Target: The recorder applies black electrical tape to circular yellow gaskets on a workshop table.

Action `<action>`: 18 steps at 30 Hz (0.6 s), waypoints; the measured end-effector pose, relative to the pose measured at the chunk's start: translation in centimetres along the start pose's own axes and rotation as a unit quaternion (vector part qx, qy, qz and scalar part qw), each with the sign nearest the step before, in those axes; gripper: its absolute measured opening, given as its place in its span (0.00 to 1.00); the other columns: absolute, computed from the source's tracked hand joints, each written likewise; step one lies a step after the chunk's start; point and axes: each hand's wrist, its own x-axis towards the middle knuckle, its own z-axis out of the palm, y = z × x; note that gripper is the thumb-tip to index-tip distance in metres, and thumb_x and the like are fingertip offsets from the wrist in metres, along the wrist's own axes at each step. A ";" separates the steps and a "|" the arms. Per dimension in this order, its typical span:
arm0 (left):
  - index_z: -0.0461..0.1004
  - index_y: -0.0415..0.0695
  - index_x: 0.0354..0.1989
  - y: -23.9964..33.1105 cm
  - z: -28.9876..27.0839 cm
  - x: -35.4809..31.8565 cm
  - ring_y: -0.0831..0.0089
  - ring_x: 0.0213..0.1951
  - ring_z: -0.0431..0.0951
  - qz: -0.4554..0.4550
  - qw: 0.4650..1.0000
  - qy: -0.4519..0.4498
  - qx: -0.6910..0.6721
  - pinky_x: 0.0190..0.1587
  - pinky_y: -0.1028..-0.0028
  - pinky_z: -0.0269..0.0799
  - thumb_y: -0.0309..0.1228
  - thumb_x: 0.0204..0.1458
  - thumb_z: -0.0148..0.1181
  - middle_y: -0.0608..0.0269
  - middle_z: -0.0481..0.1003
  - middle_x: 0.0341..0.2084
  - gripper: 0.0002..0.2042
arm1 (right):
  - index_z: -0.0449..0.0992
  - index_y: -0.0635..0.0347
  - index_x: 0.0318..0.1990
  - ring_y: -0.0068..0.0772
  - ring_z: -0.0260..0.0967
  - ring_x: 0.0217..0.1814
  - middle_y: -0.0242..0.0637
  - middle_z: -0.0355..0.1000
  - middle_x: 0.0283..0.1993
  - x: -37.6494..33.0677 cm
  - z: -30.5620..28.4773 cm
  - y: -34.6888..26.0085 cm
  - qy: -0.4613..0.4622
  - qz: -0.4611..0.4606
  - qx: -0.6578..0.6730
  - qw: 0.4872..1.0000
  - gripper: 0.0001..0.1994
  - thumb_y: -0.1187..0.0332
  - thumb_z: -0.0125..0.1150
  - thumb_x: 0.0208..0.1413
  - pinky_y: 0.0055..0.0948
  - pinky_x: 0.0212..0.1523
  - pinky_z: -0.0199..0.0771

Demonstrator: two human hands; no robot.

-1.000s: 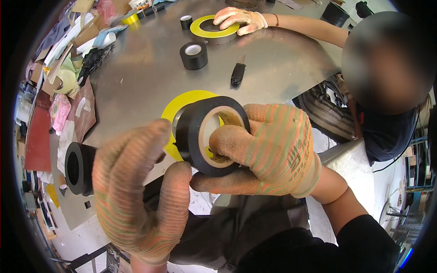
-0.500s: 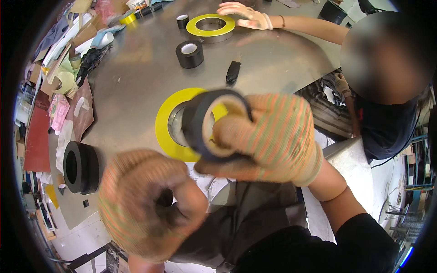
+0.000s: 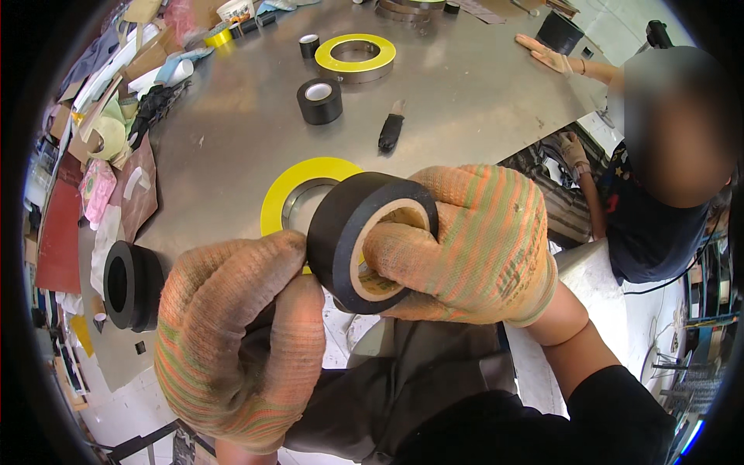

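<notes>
My right hand [image 3: 473, 248], in an orange-and-green striped work glove, grips a roll of black tape [image 3: 341, 232]. Its thumb is inside the cardboard core and its fingers are behind the roll. My left hand [image 3: 240, 333], gloved alike, has its fingers curled in a pinch, the tips against the roll's left side. Whatever lies between those fingertips is hidden. Behind the roll, partly covered by it, a ring with a yellow top face [image 3: 283, 194] lies on the metal table [image 3: 225, 116].
A second yellow-topped ring [image 3: 380, 54], another black tape roll [image 3: 319, 101] and a black-handled knife [image 3: 391, 132] lie farther off. Black rings [image 3: 139, 283] stand at the left edge, near piled scraps [image 3: 108, 132]. At the right, a co-worker's hand [image 3: 550, 58] rests on the table.
The tape roll has come slightly nearer and down in my right hand. My left fingertips have moved up to its side. The co-worker's hand has left the far ring and shifted right.
</notes>
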 end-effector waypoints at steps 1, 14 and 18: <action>0.78 0.34 0.42 0.3 0.0 0.1 0.69 0.38 0.76 0.003 1.000 0.000 -0.001 0.46 0.73 0.70 0.12 0.47 0.61 0.57 0.78 0.35 0.13 | 0.79 0.44 0.33 0.41 0.77 0.31 0.36 0.76 0.34 0.0 0.0 0.0 0.002 0.000 -0.002 1.000 0.19 0.50 0.74 0.33 0.36 0.30 0.77; 0.73 0.40 0.35 1.0 -0.2 -0.7 0.63 0.30 0.73 0.112 0.981 -0.025 0.156 0.34 0.69 0.70 0.15 0.40 0.61 0.60 0.73 0.28 0.13 | 0.75 0.51 0.42 0.38 0.72 0.30 0.33 0.70 0.25 -0.8 1.6 0.1 0.030 -0.001 0.099 0.995 0.22 0.47 0.69 0.46 0.39 0.26 0.70; 0.74 0.44 0.33 -0.8 0.5 0.0 0.65 0.29 0.73 0.137 0.987 -0.017 0.082 0.34 0.68 0.70 0.19 0.39 0.63 0.62 0.72 0.26 0.11 | 0.76 0.52 0.38 0.41 0.72 0.27 0.35 0.70 0.23 -1.3 1.6 0.3 0.051 0.017 0.185 0.981 0.19 0.49 0.71 0.47 0.39 0.25 0.69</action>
